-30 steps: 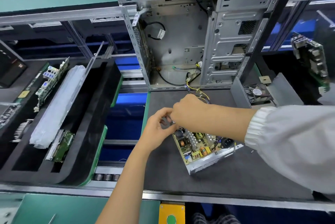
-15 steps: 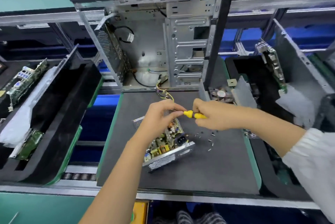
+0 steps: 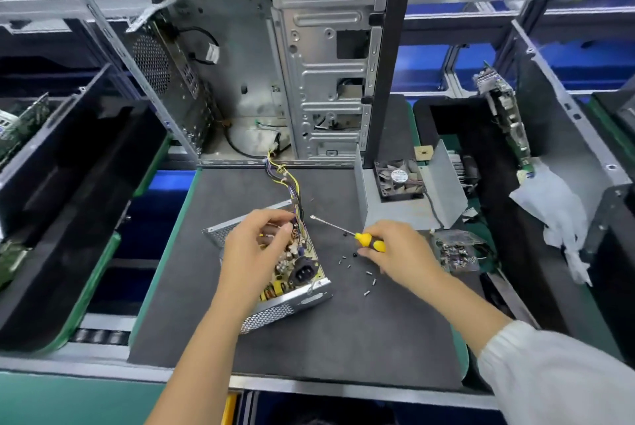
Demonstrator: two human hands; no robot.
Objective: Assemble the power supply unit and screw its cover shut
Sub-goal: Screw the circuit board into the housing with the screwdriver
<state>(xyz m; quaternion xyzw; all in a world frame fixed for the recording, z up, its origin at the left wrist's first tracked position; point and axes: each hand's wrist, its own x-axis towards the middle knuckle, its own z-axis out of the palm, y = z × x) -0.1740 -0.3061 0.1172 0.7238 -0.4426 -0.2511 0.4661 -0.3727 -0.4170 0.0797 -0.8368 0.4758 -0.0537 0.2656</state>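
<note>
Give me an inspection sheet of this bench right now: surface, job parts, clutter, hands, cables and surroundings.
Surface: dark mat, bare in the foreground.
Job's things: open power supply, circuit board exposed; cover with fan lies apart on the right; loose screws scattered on the mat.
Clutter: clear bag of small parts at the mat's right edge.
Hands: left hand rests on the power supply; right hand holds a screwdriver above the screws.
Cables: wire bundle runs from the power supply toward the case.
Surroundings: black foam trays on both sides, holding circuit boards.
</note>
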